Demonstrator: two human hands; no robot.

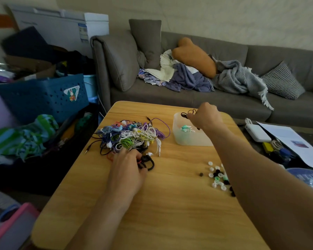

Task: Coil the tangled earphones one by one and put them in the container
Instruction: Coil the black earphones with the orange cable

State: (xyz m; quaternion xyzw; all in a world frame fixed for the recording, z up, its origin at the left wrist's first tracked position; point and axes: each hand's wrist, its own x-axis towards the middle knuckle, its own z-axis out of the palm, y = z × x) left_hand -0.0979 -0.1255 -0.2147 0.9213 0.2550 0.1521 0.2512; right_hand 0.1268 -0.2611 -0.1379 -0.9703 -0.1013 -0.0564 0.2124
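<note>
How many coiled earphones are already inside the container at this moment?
1 clearly: a mint-green coiled earphone lies in the translucent container. The right hand holds a black earphone above it, not yet dropped. Others may be hidden behind the hand.

Tangled earphones (130,137) heaped multicoloured on tabletop (170,204), left of translucent container (190,139) (mint coil (186,128) inside); black coil (189,113) above its far rim.
</note>
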